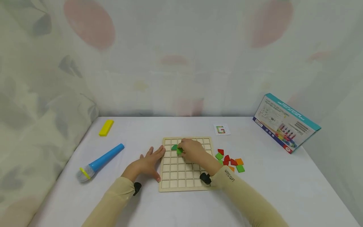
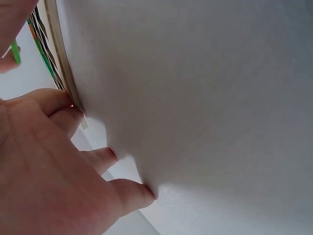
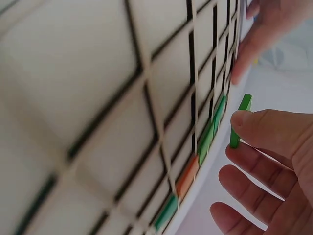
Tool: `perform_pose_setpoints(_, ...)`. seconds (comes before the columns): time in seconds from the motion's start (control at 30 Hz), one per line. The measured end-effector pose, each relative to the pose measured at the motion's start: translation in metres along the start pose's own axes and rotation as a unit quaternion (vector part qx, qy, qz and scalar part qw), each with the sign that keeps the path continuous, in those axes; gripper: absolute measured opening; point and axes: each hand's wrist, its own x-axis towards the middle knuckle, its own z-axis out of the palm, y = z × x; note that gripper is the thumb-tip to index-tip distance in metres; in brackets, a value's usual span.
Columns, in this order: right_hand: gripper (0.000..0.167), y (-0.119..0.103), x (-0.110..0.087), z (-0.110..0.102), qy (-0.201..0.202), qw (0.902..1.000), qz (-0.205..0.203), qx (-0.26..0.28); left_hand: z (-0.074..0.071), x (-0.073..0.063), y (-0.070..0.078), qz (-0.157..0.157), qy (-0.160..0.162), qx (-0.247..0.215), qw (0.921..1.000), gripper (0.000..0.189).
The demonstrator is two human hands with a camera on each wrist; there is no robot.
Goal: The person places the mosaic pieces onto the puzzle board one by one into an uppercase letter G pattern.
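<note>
Green tile in our right hand: we pinch it between thumb and finger, near the far left of the wooden board. Our left hand has its fingers spread wide, touching the board's left edge. We see loose coloured pieces right of the board and a blue microphone further left.

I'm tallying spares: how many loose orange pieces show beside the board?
2: one orange piece just beyond a green piece; another orange piece beside the right sleeve, partly visible. More may hide behind it.
</note>
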Motion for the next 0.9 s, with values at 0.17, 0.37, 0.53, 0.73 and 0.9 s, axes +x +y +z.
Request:
perform_pose_setpoints(0.17, 0.026, -0.009, 0.010, 0.012, -0.011, 0.9995, 0.002, -0.030, 0.001, 0.001, 0.000, 0.002, 0.001, 0.003, 1.0000, 0.124)
perform_pose_setpoints(0.37, 0.028, -0.015, 0.013, 0.014, -0.030, 0.9981, 0.016, -0.052, 0.001, 0.002, 0.000, 0.005, 0.001, 0.004, 1.0000, 0.124)
perform_pose_setpoints(0.53, 0.028, -0.018, 0.013, 0.014, -0.033, 0.9978, 0.019, -0.054, 0.003, 0.003, -0.002, -0.001, 0.003, 0.005, 1.0000, 0.125)
perform_pose_setpoints(0.73, 0.027, -0.020, 0.016, 0.015, -0.038, 0.9973, 0.011, -0.062, 0.003, 0.003, -0.003, 0.000, 0.005, 0.008, 1.0000, 0.125)
perform_pose_setpoints(0.9, 0.028, -0.023, 0.016, 0.014, -0.032, 0.9979, 0.002, -0.056, 0.002, 0.001, -0.003, 0.001, 0.004, 0.004, 1.0000, 0.125)
